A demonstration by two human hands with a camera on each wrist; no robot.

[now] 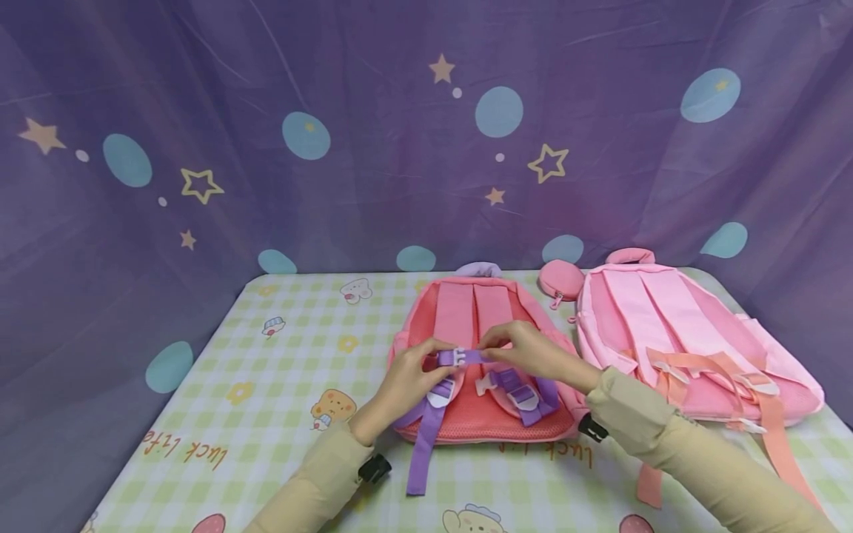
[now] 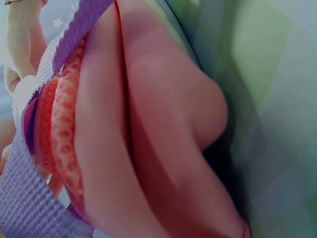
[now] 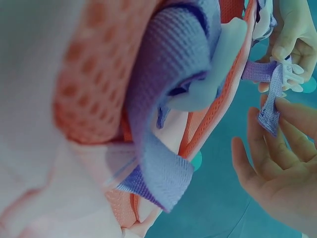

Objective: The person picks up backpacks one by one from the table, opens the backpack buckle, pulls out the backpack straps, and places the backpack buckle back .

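A coral-pink backpack lies with its strap side up, its lilac top handle at the far end. Above its middle, my left hand pinches a white plastic buckle piece threaded on purple webbing. Opposite it, my right hand pinches the webbing between thumb and fingertips. In the right wrist view, the loose webbing tail hangs at the right hand's fingertips. Another white buckle piece lies on the right shoulder strap. The pack's pink side fills much of the left wrist view.
A light-pink backpack with orange webbing lies to the right, a round pink pouch beside its top. Purple webbing trails toward the front. A checked cloth covers the table, and a purple curtain hangs behind.
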